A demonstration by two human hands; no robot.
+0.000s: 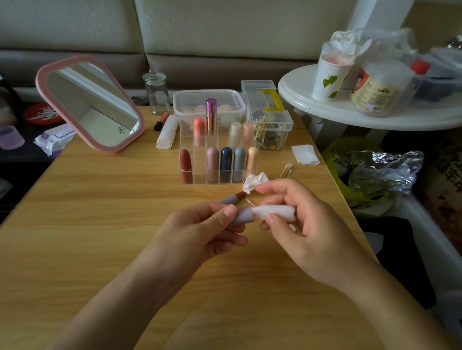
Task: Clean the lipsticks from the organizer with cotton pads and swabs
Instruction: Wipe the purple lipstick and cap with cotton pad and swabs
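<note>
Head view, hands at centre. We see the left hand (207, 227) pinching a lavender lipstick tube (242, 216) between thumb and curled fingers, while the right hand (310, 233) grips a white cotton pad (275, 213) wrapped round the tube's other end. A crumpled white wad (254, 182) shows just beyond the right index finger; we cannot tell whether it is held. Just behind the hands, an uncapped lavender lipstick (234, 198) with a red tip lies on the wooden table (86, 220). Farther back stands the clear organizer (199, 173), holding upright lipsticks in several compartments. Cotton swabs (286, 170) lie to its right, with a folded cotton pad (305, 154) beyond them. A pink-framed mirror (91, 102) leans at the table's left rear.
</note>
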